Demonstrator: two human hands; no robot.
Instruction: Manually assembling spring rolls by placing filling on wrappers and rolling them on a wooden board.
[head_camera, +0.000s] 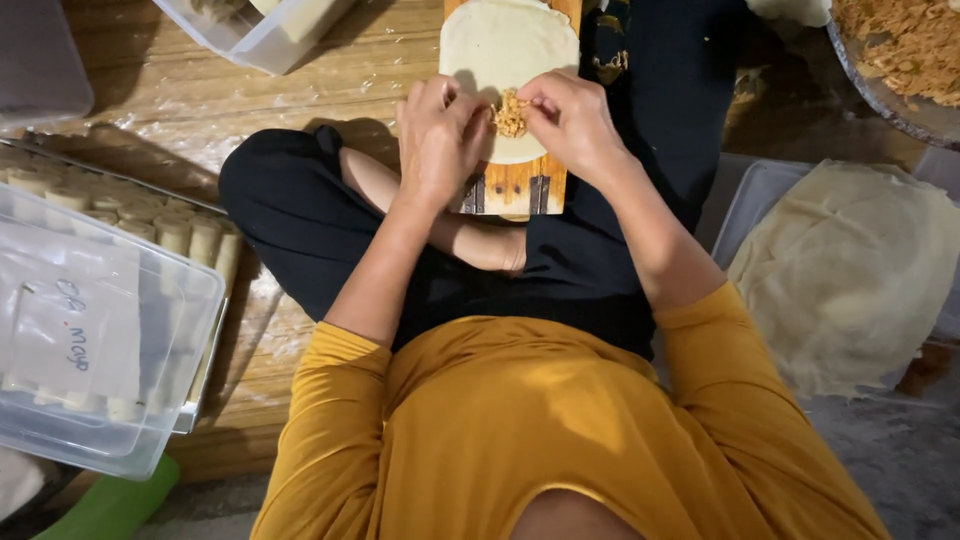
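Pinching filling (510, 113) between both hands, at near edge of round wrapper (508, 45) lying flat on wood board (520, 185) over lap. Left hand (438, 140) fingers closed on left side of clump, right hand (573, 120) fingertips clamped on right side. Wrapper stack (850, 270) on tray at right, filling bowl (905, 60) top right. Finished rolls (150, 225) in tray at left, under clear lid (90, 330).

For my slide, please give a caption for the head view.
Both hands, left and right, shape filling on a round wrapper.
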